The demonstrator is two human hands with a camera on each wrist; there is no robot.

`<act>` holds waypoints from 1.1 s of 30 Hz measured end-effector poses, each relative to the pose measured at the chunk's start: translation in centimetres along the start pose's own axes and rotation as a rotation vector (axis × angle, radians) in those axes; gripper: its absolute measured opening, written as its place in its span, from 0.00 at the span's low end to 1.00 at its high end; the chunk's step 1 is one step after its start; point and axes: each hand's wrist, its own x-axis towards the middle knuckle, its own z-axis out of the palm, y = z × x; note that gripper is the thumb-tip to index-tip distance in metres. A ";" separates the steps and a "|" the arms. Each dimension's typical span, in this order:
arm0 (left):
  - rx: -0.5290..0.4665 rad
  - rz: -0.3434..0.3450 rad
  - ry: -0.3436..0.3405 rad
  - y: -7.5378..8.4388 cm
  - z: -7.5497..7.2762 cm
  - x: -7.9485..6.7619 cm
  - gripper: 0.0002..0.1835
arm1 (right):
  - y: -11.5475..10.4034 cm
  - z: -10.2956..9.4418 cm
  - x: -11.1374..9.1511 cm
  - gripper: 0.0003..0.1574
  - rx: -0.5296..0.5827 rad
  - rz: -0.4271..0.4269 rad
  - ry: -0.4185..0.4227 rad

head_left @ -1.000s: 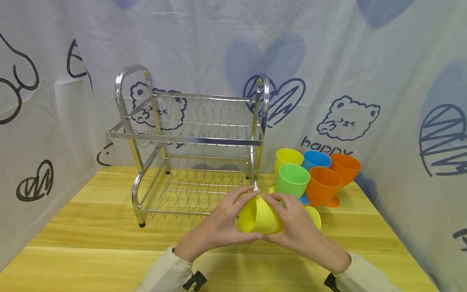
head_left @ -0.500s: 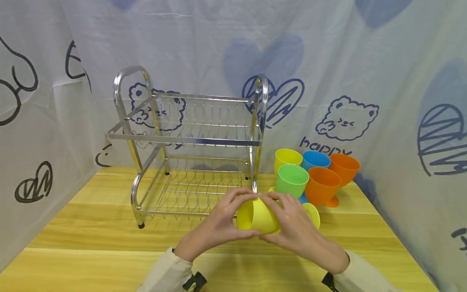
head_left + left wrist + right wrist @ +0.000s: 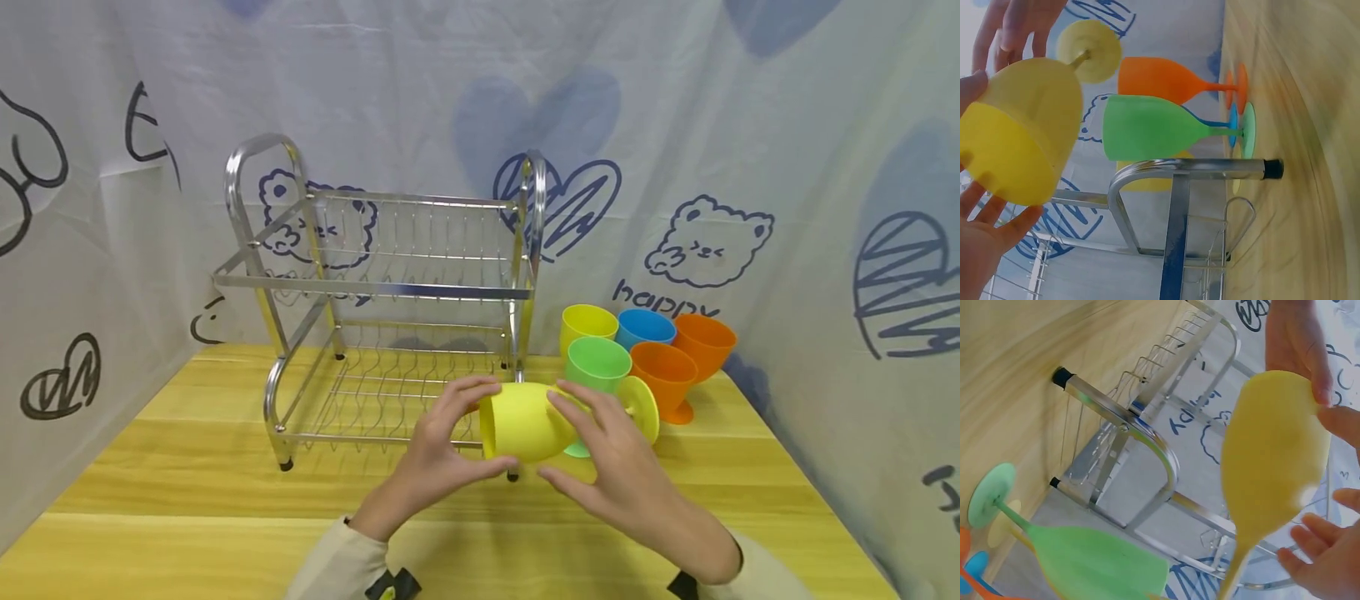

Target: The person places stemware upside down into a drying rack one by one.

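Note:
A yellow plastic goblet [image 3: 525, 421] lies sideways in the air in front of me, its mouth toward the left and its round foot [image 3: 641, 410] toward the right. My left hand [image 3: 431, 458] grips the bowl at its rim, thumb below and fingers above. Fingers of my right hand [image 3: 626, 467] are spread along the bowl's stem end, fingertips at its upper side, while the right thumb stands apart below it. In the left wrist view the goblet's bowl [image 3: 1029, 125] shows between both hands. Part of the stem is hidden behind the right fingers in the head view.
A two-tier metal dish rack [image 3: 390, 290] stands on the wooden table [image 3: 225, 533], left of centre. Close to its right side several goblets stand upright: green [image 3: 598, 362], yellow [image 3: 588, 325], blue [image 3: 645, 325] and orange [image 3: 663, 371]. A printed curtain [image 3: 420, 75] hangs behind.
The yellow goblet has risen slightly and its foot has swung up, showing more of its length. My right hand has loosened, its thumb now away from the bowl.

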 end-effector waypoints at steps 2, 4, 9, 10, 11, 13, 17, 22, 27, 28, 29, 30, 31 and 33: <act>-0.059 -0.029 0.043 0.0 -0.2 0.0 0.41 | -0.2 -0.3 0.0 0.40 0.045 -0.026 0.067; -0.146 -0.082 0.082 0.2 -0.4 0.0 0.40 | -0.4 -0.6 0.0 0.36 0.093 -0.068 0.144; -0.451 -0.312 0.158 0.9 -1.1 0.2 0.35 | -0.6 -0.9 -0.1 0.28 0.122 -0.134 0.313; -0.508 -0.357 0.174 1.1 -1.2 0.2 0.34 | -0.7 -1.0 -0.2 0.28 0.116 -0.106 0.326; -0.556 -0.396 0.188 1.2 -1.3 0.3 0.34 | -0.7 -1.0 -0.3 0.27 0.113 -0.071 0.333; -0.628 -0.457 0.216 1.4 -1.3 0.4 0.35 | -0.9 -1.1 -0.6 0.23 0.112 0.041 0.312; -0.717 -0.497 0.254 1.8 -1.3 0.6 0.36 | -1.0 -1.6 -0.6 0.20 0.334 0.378 0.149; -0.793 -0.497 0.259 2.1 -1.2 0.8 0.34 | -0.9 -2.2 0.3 0.35 0.782 0.722 0.013; -0.817 -0.513 0.246 2.3 -1.1 0.8 0.35 | -0.9 -1.7 1.2 0.40 1.105 0.816 0.023; -0.817 -0.517 0.243 2.3 -1.0 0.8 0.35 | -0.9 -1.6 1.3 0.41 1.154 0.812 0.027; -0.815 -0.522 0.240 2.3 -1.0 0.8 0.36 | -0.9 -1.4 1.4 0.41 1.194 0.806 0.030; -0.813 -0.525 0.236 2.3 -1.0 0.8 0.36 | -1.0 -1.2 1.4 0.41 1.229 0.793 0.031; -0.812 -0.527 0.234 2.3 -0.9 0.8 0.36 | -1.0 -1.0 1.5 0.41 1.259 0.780 0.034; -0.812 -0.531 0.231 2.2 -0.8 0.8 0.36 | -1.0 -0.7 1.5 0.42 1.310 0.755 0.045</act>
